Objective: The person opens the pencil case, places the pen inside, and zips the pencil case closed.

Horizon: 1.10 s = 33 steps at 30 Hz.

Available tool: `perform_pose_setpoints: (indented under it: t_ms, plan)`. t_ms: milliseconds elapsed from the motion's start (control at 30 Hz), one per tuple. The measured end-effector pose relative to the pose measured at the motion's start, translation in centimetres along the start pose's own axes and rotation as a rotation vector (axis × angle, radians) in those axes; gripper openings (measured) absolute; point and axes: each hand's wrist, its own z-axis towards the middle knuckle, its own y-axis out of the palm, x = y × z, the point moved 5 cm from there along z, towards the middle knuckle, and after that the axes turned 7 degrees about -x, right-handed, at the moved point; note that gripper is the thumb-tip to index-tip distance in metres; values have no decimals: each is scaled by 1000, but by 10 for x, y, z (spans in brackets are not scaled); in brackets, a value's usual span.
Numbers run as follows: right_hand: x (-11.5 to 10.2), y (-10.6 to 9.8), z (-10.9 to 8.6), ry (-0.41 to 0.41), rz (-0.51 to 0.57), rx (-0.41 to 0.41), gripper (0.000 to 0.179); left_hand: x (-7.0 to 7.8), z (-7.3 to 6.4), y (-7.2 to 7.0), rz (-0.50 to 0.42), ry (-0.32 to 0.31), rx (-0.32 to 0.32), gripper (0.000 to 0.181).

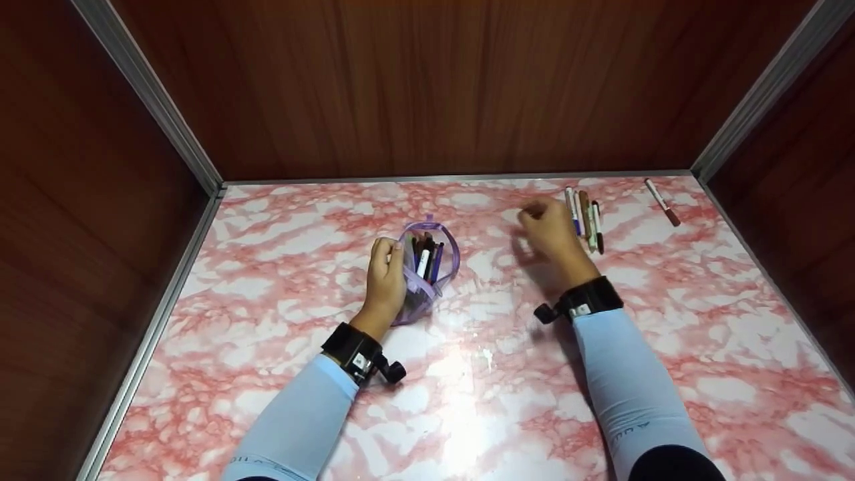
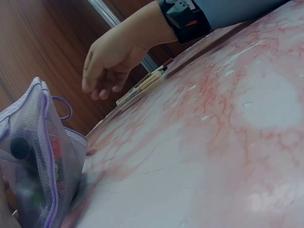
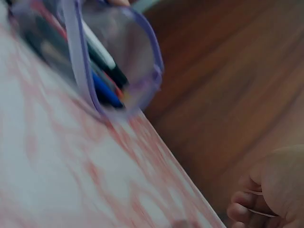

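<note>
My left hand (image 1: 386,280) grips the side of a purple-trimmed mesh pencil pouch (image 1: 457,259), its fingers on the rim. The pouch lies with its mouth gaping, and several pens and markers show inside, among them a white marker (image 1: 423,263). To the right of it, my right hand (image 1: 553,232) hovers above the table with loosely bent fingers and nothing held. Beside that hand lies a row of several markers (image 1: 585,212), partly covered by it. In the left wrist view, the right hand (image 2: 116,54) hangs apart from the pouch (image 2: 47,161).
One white marker with a dark red cap (image 1: 661,200) lies alone near the back right corner. The table (image 1: 481,401) has a red and white marbled top. Brown wood panels (image 1: 454,87) enclose it at the back and both sides.
</note>
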Motion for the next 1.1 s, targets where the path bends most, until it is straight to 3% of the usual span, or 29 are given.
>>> perform_pose_setpoints:
  t_ms: [233, 600, 867, 1100]
  plan:
    - [32, -36, -3, 59, 44, 97, 39, 1, 0, 0, -8, -14, -7, 23]
    - [65, -79, -2, 108, -231, 298, 35, -1, 1, -1, 1, 1, 2, 22]
    - [82, -84, -1, 201, -269, 241, 38, 0, 1, 0, 15, -6, 4, 22]
    - [87, -83, -2, 203, -327, 206, 36, 0, 0, 0, 31, -30, -8, 23]
